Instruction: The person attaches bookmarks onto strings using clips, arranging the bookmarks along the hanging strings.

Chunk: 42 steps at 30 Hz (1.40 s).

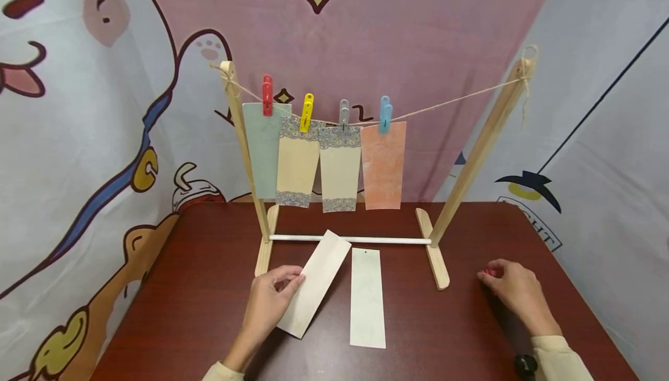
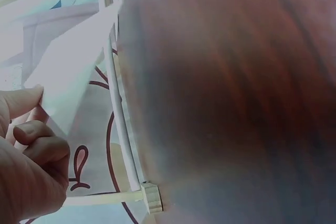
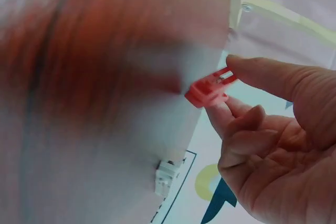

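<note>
My left hand [image 1: 269, 302] pinches the left edge of a long cream paper strip [image 1: 320, 288], held tilted over the table. In the left wrist view the strip [image 2: 68, 61] sits between thumb and fingers. At the table's right side, my right hand [image 1: 517, 291] pinches a red clothespin [image 3: 207, 90] by its handle ends, as the right wrist view shows; the fingers mostly hide it in the head view. A second pale strip [image 1: 367, 305] with a small hole at its top lies flat, just right of the held one.
A wooden stand [image 1: 478, 148] with a sagging string [image 1: 444, 104] spans the table's back. Clothespins hang a green card [image 1: 261, 154], two patterned-edge cards [image 1: 298, 166] and an orange card [image 1: 384, 166] on it. A pale clip-like object [image 3: 167, 178] lies near the table edge.
</note>
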Motion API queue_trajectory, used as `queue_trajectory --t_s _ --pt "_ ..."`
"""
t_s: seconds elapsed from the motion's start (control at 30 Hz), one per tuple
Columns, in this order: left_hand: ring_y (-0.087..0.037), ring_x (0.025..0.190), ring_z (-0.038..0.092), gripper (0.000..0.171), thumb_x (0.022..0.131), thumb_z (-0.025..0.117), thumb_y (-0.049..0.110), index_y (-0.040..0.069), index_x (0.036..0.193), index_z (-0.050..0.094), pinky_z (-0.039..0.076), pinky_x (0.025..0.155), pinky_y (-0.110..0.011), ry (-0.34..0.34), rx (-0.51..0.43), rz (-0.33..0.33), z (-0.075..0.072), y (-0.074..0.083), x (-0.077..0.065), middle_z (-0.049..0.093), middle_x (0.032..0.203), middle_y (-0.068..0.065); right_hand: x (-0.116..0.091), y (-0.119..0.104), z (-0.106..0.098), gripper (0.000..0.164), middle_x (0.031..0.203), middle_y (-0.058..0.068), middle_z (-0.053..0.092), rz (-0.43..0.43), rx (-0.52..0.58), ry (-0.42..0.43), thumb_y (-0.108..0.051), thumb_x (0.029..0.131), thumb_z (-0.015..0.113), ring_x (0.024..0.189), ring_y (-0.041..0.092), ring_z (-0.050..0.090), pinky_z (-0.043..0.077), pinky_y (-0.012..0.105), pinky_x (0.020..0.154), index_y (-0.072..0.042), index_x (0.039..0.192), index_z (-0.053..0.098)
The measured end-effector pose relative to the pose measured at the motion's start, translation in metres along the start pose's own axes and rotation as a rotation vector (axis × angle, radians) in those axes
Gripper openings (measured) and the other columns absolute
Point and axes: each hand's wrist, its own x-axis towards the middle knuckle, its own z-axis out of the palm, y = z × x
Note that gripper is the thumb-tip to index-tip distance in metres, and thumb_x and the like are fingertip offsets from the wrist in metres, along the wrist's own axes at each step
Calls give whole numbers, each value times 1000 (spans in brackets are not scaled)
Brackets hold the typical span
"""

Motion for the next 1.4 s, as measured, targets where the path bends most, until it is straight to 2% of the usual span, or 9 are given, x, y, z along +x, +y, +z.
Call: queue_trajectory --t_s 0.23,0.4,0.5,0.6,0.8,0.93,1.13,1.23,1.4 --pt "-5 60 47 11 89 88 -1 9 90 84 36 52 -20 34 -137 -22 4 4 6 69 77 9 -5 -1 -5 40 85 6 72 -78 33 26 -25 100 83 74 21 61 50 42 67 9 118 71" --pt "-8 62 47 15 86 89 -6 8 88 84 35 53 -20 52 -211 1 10 12 10 70 78 5 -11 -4 -4 47 81 1 75 -48 102 11 -33 101 82 80 22 68 55 44 74 8 120 71" --pt "-8 63 48 15 87 89 -5 8 89 84 36 54 -20 38 -265 -1 14 17 12 72 78 2 -15 -8 -4 51 85 2 78 -41 158 13 -38 100 83 83 21 72 56 40 74 7 122 73" --pt "-9 62 50 11 88 88 -5 5 90 84 37 54 -20 17 -316 -15 17 22 15 74 78 -2 -19 -14 -5 46 89 2 77 -66 202 73 -38 99 84 80 17 69 53 32 68 2 121 76" --pt "-11 61 52 7 89 87 -4 2 91 84 39 54 -19 -22 -357 -40 25 31 20 75 78 -4 -24 -34 -10 31 82 1 66 -200 282 173 -31 96 88 73 14 53 41 28 57 -10 118 79" --pt "-10 61 51 5 90 88 -1 1 92 84 40 55 -18 -50 -368 -36 30 35 23 77 80 -4 -23 -46 -15 25 85 2 75 -278 365 177 -26 98 87 74 14 53 41 27 58 -15 117 78" --pt "-13 66 55 5 90 89 3 3 93 85 40 59 -21 -55 -371 -35 40 40 27 79 84 -2 -15 -63 -20 26 85 8 73 -390 479 217 -9 97 85 69 14 48 37 29 53 -11 122 77" --pt "-11 72 60 5 91 89 3 3 94 85 44 62 -22 -59 -391 -31 44 43 29 80 86 -3 -16 -74 -23 27 82 6 67 -379 531 250 -9 97 86 66 15 45 35 31 51 -11 122 78" --pt "-11 80 68 6 90 90 3 4 94 86 50 68 -23 -23 -423 -22 48 49 32 81 90 -7 -15 -97 -25 27 88 3 70 -309 675 265 -16 99 85 70 18 48 36 33 56 -7 122 78"
